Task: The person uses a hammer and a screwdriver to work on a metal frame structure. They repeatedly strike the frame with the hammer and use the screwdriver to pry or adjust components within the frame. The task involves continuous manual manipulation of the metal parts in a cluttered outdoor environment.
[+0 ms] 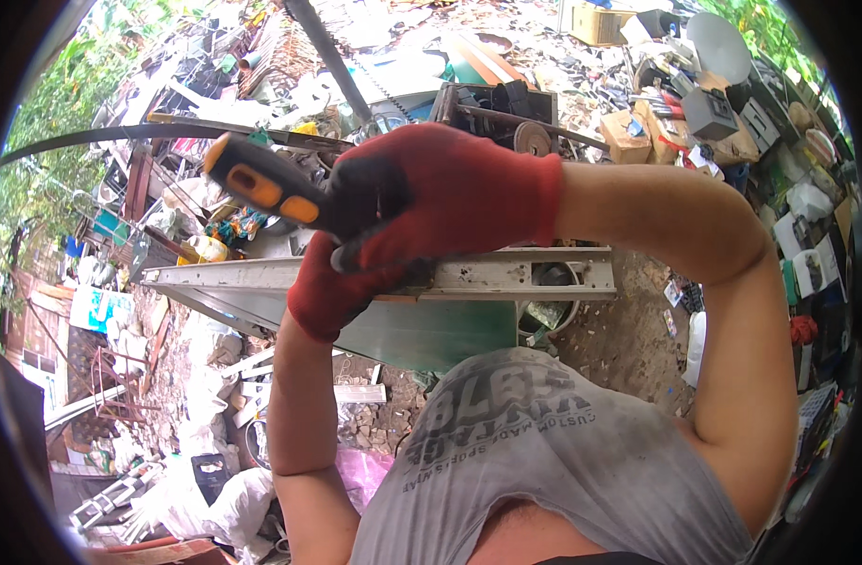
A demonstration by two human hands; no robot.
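Note:
My right hand (450, 193), in a red glove with black fingertips, is closed round a tool with a black and orange handle (261, 188). The handle's end sticks out to the left, tilted upward; the tool's working end is hidden. Just below it, my left hand (329, 294), gloved in red too, rests at a pale metal frame (487, 273). The right hand covers most of the left fingers, so their grip cannot be made out. Under the frame, close to my body, lies a flat green panel (440, 334).
Scrap heaps surround me. A dark crate (497, 99) with a round disc (533, 139) stands beyond the frame. Cardboard boxes (626, 137) are at the far right. Below the frame's right end sits a round container (553, 315). White sacks (238, 504) lie at lower left.

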